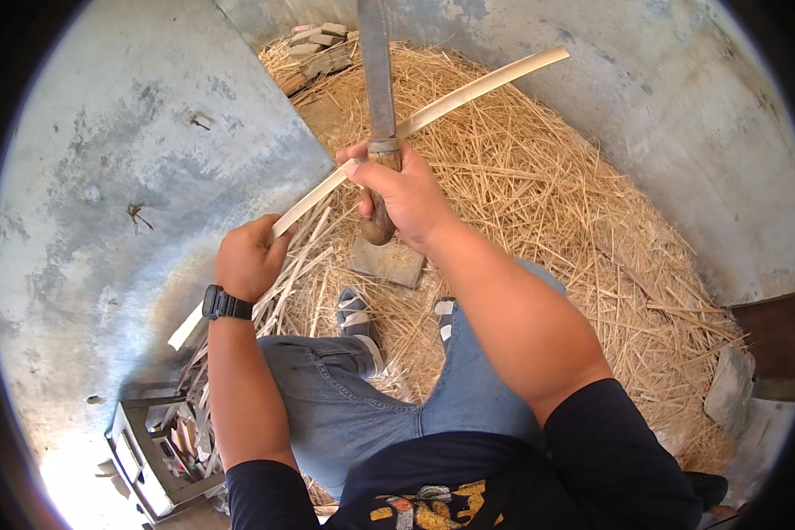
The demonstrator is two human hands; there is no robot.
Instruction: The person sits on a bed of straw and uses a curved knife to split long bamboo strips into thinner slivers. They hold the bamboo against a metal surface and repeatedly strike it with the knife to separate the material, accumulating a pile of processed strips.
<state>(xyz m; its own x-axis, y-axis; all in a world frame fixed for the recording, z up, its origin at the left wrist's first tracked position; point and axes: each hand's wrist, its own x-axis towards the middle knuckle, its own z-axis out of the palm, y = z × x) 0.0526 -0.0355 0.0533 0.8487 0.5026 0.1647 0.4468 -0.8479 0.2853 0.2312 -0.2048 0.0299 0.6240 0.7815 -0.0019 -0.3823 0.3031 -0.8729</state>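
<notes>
A long pale strip of split bamboo (309, 201) runs slantwise in front of me, from lower left to upper right. My left hand (253, 258), with a black watch on its wrist, is closed around the strip's lower part. Higher up, my right hand (406, 193) grips the wooden handle (382, 219) of a large knife (377, 79), whose broad grey blade points away from me. The right thumb also presses on the strip, which passes by the handle and sticks out beyond the blade's far side. Part of the strip is hidden under my hands.
Thin shavings (539, 177) cover the floor ahead and to the right. Several cut strips (296, 274) lie beside my left leg. A flat block (387, 262) sits before my feet. Grey metal sheets (132, 177) wall the sides. At lower left stands a wooden box (141, 450) holding odds and ends.
</notes>
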